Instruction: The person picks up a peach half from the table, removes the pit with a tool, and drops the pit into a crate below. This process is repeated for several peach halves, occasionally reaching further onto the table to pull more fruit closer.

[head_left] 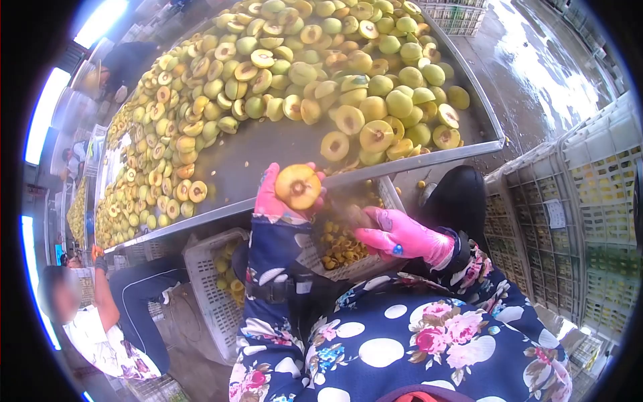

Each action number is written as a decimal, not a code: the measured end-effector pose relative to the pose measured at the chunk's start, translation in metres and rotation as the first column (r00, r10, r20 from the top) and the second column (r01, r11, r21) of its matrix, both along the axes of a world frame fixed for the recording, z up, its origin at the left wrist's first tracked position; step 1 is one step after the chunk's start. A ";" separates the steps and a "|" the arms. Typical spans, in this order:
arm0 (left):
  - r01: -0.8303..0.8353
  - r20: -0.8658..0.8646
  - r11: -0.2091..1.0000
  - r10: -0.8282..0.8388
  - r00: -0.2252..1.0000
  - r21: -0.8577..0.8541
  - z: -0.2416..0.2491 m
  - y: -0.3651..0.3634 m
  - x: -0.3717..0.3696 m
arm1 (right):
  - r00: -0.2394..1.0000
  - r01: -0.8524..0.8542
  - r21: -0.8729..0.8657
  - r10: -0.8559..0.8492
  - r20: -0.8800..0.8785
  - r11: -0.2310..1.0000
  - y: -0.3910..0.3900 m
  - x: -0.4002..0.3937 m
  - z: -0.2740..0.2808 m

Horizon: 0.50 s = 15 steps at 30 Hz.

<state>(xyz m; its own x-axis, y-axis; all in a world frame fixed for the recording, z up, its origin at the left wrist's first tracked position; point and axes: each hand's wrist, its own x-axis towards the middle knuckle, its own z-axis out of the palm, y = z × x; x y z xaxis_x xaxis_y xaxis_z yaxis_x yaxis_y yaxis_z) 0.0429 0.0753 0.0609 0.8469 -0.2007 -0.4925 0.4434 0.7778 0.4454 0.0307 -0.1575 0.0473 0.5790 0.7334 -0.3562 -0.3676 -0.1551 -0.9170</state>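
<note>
My left hand (289,194), in a pink glove, grips a peach half (298,186) with its cut yellow face and brown centre turned up. It is at the near edge of the metal table (248,151). My right hand (402,234), also gloved in pink, is closed just to the right, its fingers curled together. A blurred brownish shape shows at its fingertips; I cannot make out what it is. Below both hands, a white crate (348,269) holds small yellow-brown pieces. Many halved peaches (376,135) are heaped on the table.
A raised metal rim (429,159) edges the table. Stacked plastic crates (589,201) stand at the right. Another white crate (209,295) with fruit is at lower left. A person in a white top (110,342) sits at the left. The floor at upper right looks wet.
</note>
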 end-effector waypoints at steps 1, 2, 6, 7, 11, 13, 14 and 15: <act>-0.032 0.006 0.999 0.032 0.999 -0.020 -0.003 -0.005 -0.005 | 0.999 -0.001 -0.016 0.001 0.036 1.000 0.003 -0.001 0.001; -0.063 0.011 0.997 0.063 0.998 -0.042 -0.008 -0.010 -0.010 | 0.997 0.000 -0.032 0.002 0.072 0.999 0.006 -0.002 0.003; -0.228 -0.009 0.971 0.228 0.974 -0.074 -0.018 -0.029 -0.021 | 0.930 0.039 -0.122 0.008 0.366 0.992 0.014 -0.006 0.007; -0.273 -0.020 0.959 0.272 0.962 -0.076 -0.019 -0.031 -0.022 | 0.927 0.043 -0.132 0.009 0.374 0.990 0.014 -0.006 0.008; -0.184 0.060 0.979 0.190 0.980 -0.090 -0.022 -0.035 -0.031 | 0.935 0.091 -0.135 -0.037 0.353 0.987 0.016 -0.011 0.010; -0.206 0.067 0.968 0.217 0.974 -0.142 -0.021 -0.041 -0.033 | 0.964 0.119 -0.077 -0.096 0.248 0.990 0.017 -0.013 0.009; -0.198 0.115 0.971 0.214 0.970 -0.137 -0.022 -0.045 -0.034 | 0.979 0.133 -0.028 -0.127 0.158 0.991 0.016 -0.012 0.008; -0.188 0.162 0.973 0.208 0.965 -0.133 -0.024 -0.049 -0.037 | 0.986 0.154 0.018 -0.155 0.064 0.988 0.015 -0.012 0.008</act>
<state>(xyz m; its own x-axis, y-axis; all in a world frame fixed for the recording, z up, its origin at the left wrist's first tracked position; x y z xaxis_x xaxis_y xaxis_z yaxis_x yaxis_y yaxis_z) 0.0063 0.0265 0.0365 0.9459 -0.0670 -0.3175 0.1989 0.8928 0.4041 0.0187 -0.1422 0.0556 0.7071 0.6379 -0.3050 -0.3257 -0.0890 -0.9413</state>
